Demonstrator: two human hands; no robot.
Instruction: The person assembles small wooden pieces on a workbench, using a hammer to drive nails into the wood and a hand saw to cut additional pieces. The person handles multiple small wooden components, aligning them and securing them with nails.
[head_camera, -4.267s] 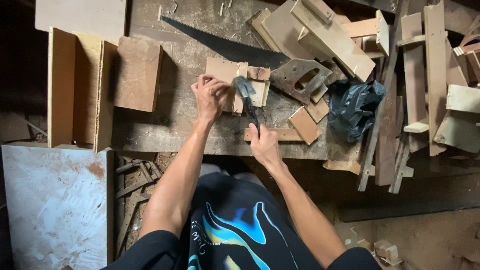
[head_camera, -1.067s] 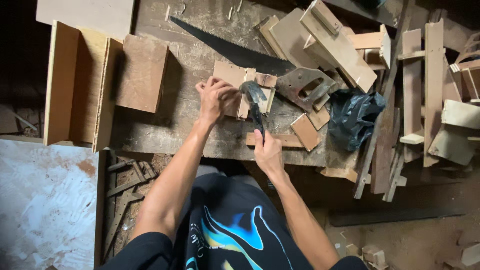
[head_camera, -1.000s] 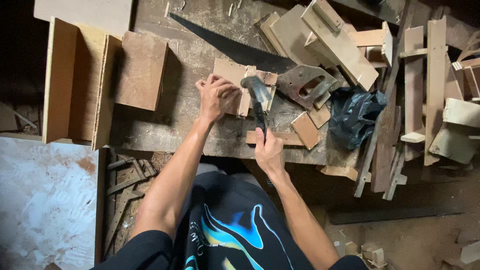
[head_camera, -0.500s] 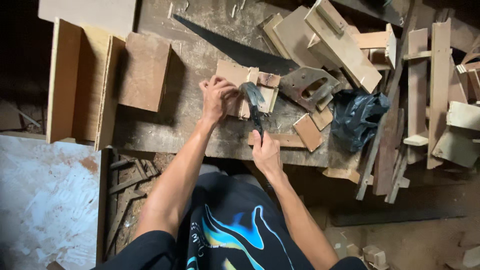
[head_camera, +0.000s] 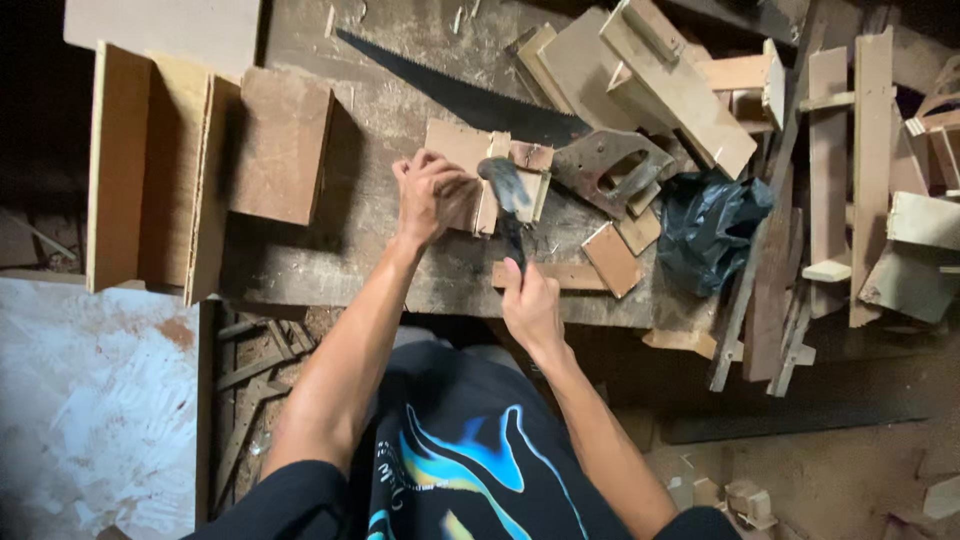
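Dark-headed hammer now down on small pale wood piece; right hand clamped on handle, left hand pinning wood.

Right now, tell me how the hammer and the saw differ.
The hammer is gripped in the right hand, its head blurred over a small wood piece; the saw lies flat on the bench, untouched. The saw is much longer, with a thin dark blade. Both are hand tools.
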